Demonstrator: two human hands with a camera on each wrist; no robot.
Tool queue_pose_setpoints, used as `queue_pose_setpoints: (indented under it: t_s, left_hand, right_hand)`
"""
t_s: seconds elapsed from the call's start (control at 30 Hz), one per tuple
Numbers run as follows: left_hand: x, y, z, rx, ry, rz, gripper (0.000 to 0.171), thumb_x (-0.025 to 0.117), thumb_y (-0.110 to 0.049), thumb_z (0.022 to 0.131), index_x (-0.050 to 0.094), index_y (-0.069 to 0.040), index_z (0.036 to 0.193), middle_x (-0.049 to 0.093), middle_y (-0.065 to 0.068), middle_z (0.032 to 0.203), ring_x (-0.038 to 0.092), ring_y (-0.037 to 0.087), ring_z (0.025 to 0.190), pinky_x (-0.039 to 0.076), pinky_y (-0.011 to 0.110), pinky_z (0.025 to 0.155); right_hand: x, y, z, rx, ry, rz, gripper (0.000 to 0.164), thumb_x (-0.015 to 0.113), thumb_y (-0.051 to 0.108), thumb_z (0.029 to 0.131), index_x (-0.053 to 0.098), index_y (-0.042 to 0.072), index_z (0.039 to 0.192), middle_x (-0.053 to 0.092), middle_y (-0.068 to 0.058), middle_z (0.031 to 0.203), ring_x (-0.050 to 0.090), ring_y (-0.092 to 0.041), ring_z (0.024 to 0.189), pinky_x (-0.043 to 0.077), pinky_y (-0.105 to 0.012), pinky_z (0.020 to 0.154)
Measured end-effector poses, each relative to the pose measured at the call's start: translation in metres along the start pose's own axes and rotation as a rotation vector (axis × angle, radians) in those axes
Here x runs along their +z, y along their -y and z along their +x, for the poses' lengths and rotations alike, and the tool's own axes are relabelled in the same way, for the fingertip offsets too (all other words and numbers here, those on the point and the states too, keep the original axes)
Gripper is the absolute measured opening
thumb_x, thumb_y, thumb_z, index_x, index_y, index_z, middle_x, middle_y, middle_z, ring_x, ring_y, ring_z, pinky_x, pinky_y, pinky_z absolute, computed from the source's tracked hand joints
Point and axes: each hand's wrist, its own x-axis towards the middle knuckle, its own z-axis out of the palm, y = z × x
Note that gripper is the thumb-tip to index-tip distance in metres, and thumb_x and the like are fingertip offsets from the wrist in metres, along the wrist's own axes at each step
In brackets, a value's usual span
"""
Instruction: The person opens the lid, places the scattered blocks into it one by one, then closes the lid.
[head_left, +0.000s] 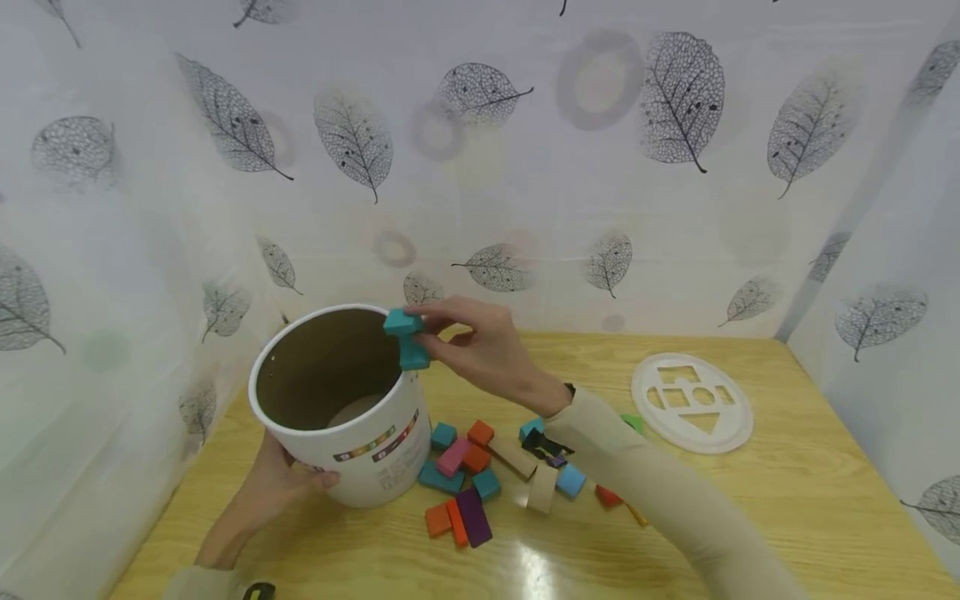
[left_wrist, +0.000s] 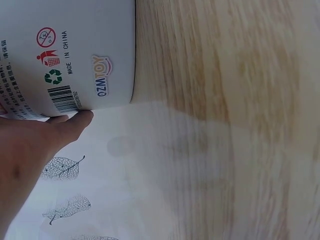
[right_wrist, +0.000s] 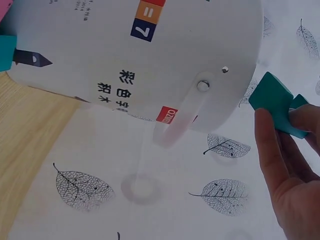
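A white bucket-like tub [head_left: 375,483] with printed sides and a dark inside stands on the table at left. My left hand [head_left: 277,479] holds its lower left side, the thumb laid along the front wall. In the left wrist view that hand [left_wrist: 35,142] meets the wall beside the barcode. My right hand [head_left: 480,346] pinches a teal toy block [head_left: 402,322] with a notched outline between thumb and fingers. This block is at the tub's right rim, overlapping it in the head view; the right wrist view shows the block [right_wrist: 272,100] just beyond the rim.
Several coloured blocks lie right of the tub, among them a purple one [head_left: 474,517], a pink one [head_left: 453,457] and a light wood one [head_left: 542,488]. A white round lid [head_left: 731,421] with shaped holes lies at the right. Leaf-print sheeting [head_left: 480,183] surrounds the table [head_left: 810,500].
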Motion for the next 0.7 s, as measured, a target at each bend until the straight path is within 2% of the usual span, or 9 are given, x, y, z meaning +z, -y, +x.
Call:
queue_pose_setpoints:
  t_s: [0.23, 0.47, 0.7]
  left_hand:
    - [0.001, -0.002, 0.001, -0.002, 0.002, 0.022, 0.111, 0.081, 0.015, 0.066, 0.015, 0.005, 0.155, 0.047, 0.003, 0.141, 0.055, 0.001, 0.124, 0.045, 0.008, 0.102]
    - [0.000, -0.003, -0.001, -0.023, 0.003, 0.022, 0.111, 0.081, 0.014, 0.068, 0.016, -0.003, 0.157, 0.044, 0.014, 0.144, 0.054, 0.004, 0.127, 0.044, 0.008, 0.102]
    - [0.000, -0.004, -0.001, -0.013, 0.008, 0.028, 0.110, 0.081, 0.014, 0.069, 0.015, -0.001, 0.156, 0.046, 0.000, 0.141, 0.054, 0.000, 0.125, 0.044, 0.007, 0.102]
  right_hand:
    - [0.017, -0.002, 0.029, -0.068, 0.072, -0.028, 0.033, 0.071, -0.003, 0.092, 0.069, -0.004, 0.124, 0.076, -0.014, 0.107, 0.072, -0.012, 0.086, 0.063, -0.020, 0.068]
    - [0.037, -0.009, 0.044, -0.104, 0.130, -0.164, 0.031, 0.070, 0.000, 0.092, 0.072, 0.001, 0.123, 0.077, -0.008, 0.101, 0.061, -0.010, 0.081, 0.054, -0.012, 0.077]
    - [0.046, -0.005, 0.052, -0.094, 0.207, -0.273, 0.033, 0.072, 0.005, 0.093, 0.072, 0.006, 0.125, 0.078, -0.006, 0.104, 0.063, -0.012, 0.082, 0.051, -0.009, 0.077]
